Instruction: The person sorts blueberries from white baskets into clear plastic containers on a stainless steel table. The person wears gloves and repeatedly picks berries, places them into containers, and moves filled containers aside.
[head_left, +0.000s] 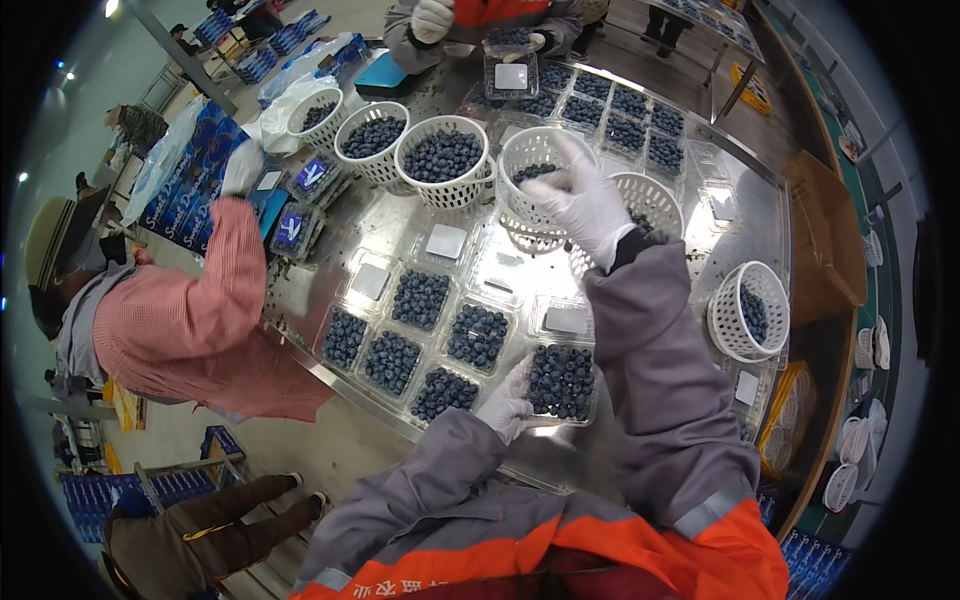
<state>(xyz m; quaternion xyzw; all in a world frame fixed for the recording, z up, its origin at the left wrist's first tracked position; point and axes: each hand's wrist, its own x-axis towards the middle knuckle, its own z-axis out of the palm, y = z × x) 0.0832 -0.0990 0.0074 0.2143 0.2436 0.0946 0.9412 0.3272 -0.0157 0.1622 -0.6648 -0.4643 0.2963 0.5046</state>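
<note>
My left hand (510, 405), in a white glove, grips the side of a clear plastic clamshell of blueberries (561, 384) near the table's front edge. Its lid (564, 321) lies folded back. Farther out, my gloved right hand (589, 201) is over a white perforated basket (517, 202) with blueberries low inside. Motion blurs its fingers, so whether they hold a berry or the rim cannot be told. Left of my left hand, several open clamshells of blueberries (477, 336) stand in rows. A second white basket (654, 196) is partly hidden behind my right hand and sleeve.
Fuller baskets of blueberries (442, 156) stand at the back of the steel table (367, 225). Closed clamshells (296, 229) are stacked at left, near a co-worker in a pink sleeve (238, 255). Across, another co-worker's gloved hand (432, 21) shows. A basket (748, 311) stands at right.
</note>
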